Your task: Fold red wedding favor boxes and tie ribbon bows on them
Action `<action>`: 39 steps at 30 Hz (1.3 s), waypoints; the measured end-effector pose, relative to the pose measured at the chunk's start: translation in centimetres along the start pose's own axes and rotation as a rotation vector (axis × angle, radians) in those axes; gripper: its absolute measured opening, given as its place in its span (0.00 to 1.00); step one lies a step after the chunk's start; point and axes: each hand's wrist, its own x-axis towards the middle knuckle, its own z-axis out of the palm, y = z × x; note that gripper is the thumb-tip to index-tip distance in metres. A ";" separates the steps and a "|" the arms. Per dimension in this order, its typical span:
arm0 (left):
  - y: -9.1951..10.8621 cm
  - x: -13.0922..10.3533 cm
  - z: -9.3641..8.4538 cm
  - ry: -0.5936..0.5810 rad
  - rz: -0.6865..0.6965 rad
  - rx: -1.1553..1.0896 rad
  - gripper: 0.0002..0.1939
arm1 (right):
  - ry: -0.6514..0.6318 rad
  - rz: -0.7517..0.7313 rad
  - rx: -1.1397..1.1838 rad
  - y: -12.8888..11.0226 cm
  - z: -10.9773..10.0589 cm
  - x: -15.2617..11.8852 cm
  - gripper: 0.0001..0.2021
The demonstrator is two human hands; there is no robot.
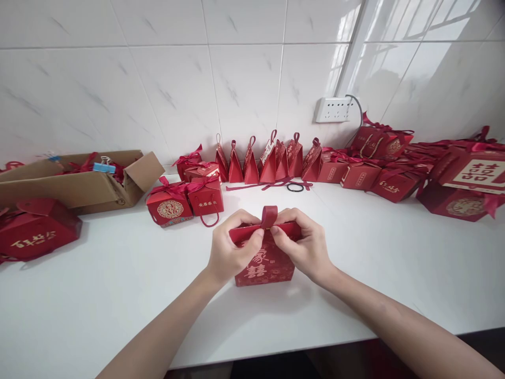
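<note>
A red gift box (272,263) with pale printed characters stands upright on the white table, near its front edge. Rising from its top centre is a dark red ribbon loop (269,216). My left hand (236,247) grips the box's upper left edge, thumb in front near the base of the loop. On the upper right edge, my right hand (303,243) pinches the box the same way, its thumb close to the other. The fingers behind the top edge are partly hidden.
Several red triangular boxes (251,167) line the wall behind loose ribbons and a black ring (295,187). Left are a cardboard box (79,192) and red boxes (169,205). More red boxes (398,181) are piled right, below a white power strip (334,110). The table's front edge (276,355) is close.
</note>
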 end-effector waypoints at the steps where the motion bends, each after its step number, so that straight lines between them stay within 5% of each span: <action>1: 0.0 0.0 0.1 0.009 -0.018 0.002 0.02 | 0.002 0.005 -0.005 0.0 0.0 0.0 0.02; 17: 0.2 0.1 0.1 0.013 -0.059 0.016 0.04 | -0.011 0.031 -0.020 0.0 -0.1 0.2 0.03; 22: -1.2 0.0 -0.1 -0.032 -0.197 -0.115 0.04 | -0.410 0.024 0.094 1.7 -2.7 1.2 0.29; 24: -2.1 -0.2 -0.2 -0.078 -0.273 -0.213 0.06 | -0.603 0.132 0.092 2.5 -3.8 1.8 0.23; 26: -3.2 -0.3 -0.2 -0.105 -0.332 -0.297 0.09 | -0.657 0.264 0.091 3.1 -4.3 2.4 0.12; 33: -5.5 0.1 0.4 0.010 -0.566 -0.360 0.27 | -0.019 0.824 0.502 5.9 -4.0 3.8 0.07; 39: -4.3 -0.9 1.0 -0.165 -0.327 -0.219 0.27 | -0.050 0.909 0.664 7.3 -3.5 3.3 0.04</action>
